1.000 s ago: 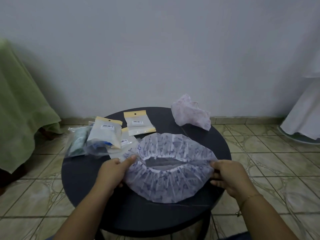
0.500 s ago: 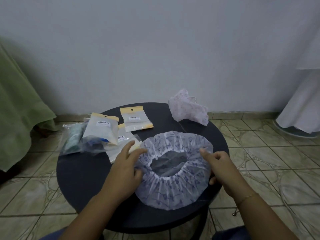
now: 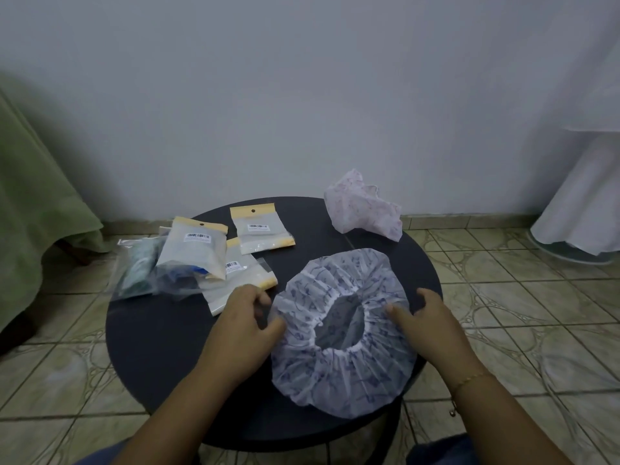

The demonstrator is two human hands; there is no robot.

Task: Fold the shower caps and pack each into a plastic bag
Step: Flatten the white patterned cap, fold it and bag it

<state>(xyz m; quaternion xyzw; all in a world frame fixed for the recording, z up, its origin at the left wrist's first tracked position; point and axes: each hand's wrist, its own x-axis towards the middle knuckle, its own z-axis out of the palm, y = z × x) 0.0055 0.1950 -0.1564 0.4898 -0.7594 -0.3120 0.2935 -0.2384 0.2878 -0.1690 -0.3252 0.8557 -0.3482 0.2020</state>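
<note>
A white shower cap with a blue print (image 3: pixel 335 374) lies flat on the round black table (image 3: pixel 161 347), its elastic opening facing up. My left hand (image 3: pixel 248 317) pinches the cap's left edge between thumb and curled fingers. My right hand (image 3: pixel 426 317) rests on the cap's right side, bent fingertips touching near the elastic rim and the thumb lifted apart. A crumpled pink shower cap (image 3: pixel 362 206) sits at the table's far edge. Several plastic bags with yellow header strips (image 3: pixel 258 229) lie at the far left; one (image 3: pixel 198 246) leans on filled bags.
Filled clear bags (image 3: pixel 141 270) overhang the table's left edge. A green cloth (image 3: pixel 30 196) drapes over furniture on the left, and white fabric (image 3: pixel 583 203) hangs at the right. The floor around is tiled, and a wall stands close behind the table.
Both hands let go of the stretched cap, which shrank back to a round shape with a small opening. My left hand has moved to its left edge, my right onto its right side.
</note>
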